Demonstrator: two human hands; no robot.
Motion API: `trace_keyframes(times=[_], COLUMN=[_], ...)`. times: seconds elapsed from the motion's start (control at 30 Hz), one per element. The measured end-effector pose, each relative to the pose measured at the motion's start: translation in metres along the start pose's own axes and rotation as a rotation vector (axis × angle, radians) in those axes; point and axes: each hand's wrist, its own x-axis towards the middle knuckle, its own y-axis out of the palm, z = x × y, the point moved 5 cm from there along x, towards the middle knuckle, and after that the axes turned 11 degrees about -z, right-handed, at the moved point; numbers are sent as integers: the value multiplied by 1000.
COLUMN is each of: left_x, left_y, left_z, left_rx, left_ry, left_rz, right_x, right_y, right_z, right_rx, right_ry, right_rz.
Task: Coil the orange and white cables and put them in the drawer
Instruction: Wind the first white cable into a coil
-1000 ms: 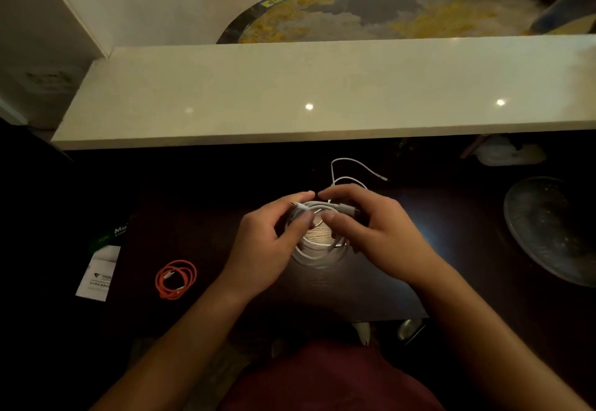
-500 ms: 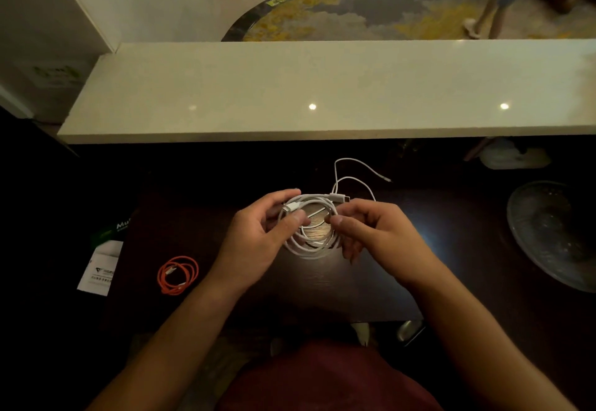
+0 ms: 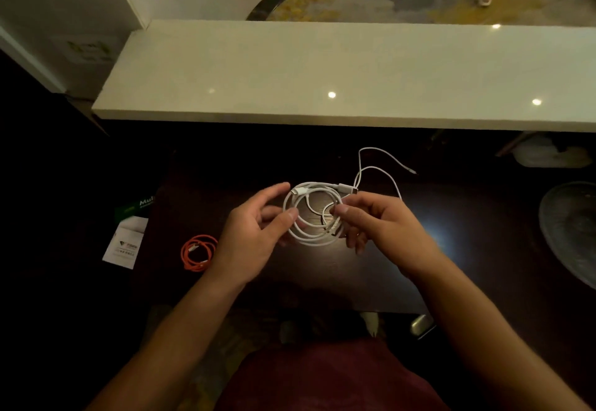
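Both hands held the white cable (image 3: 311, 214) above the dark table (image 3: 380, 268). The left hand (image 3: 254, 233) pinched the coil's left side between thumb and fingers; the right hand (image 3: 371, 220) pinched its right side, fingers curled. Compared with a second earlier, the hands had drawn apart and the coil, then hidden under the fingers, lay open between them (several loops visible). A loose tail ran beyond the right fingers toward the counter (image 3: 322, 65), so coiling was judged unfinished. The orange cable (image 3: 197, 252) lay already coiled just left of the left wrist. No drawer could be identified; stowing remained outstanding.
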Motion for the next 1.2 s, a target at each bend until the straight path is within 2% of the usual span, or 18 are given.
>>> trace_keyframes(times=[0.2,0.37,0.5,0.73,0.87,1.07,1.2], left_x=[-3,-10,-25,-55,-62,-41,-25], left_y=[-15,-24,-30,-56,-83,-140,-157], left_z=[-1,11,35,86,115,162,198], left_rx=[57,96,91,41,44,77,110], left_ry=[89,99,31,-131,-218,-296,-286], left_rz=[-13,-50,-129,-373,-492,-497,-428], right_x=[-1,1,10,35,40,59,72], right_y=[14,23,34,86,129,198,221], right_z=[-3,-11,-27,-66,-88,-113,-135], right_rx=[-43,-93,-131,-301,-248,-259,-325], right_ry=[-10,-9,-27,-75,11,106,119], right_rz=[19,60,109,318,410,428,399])
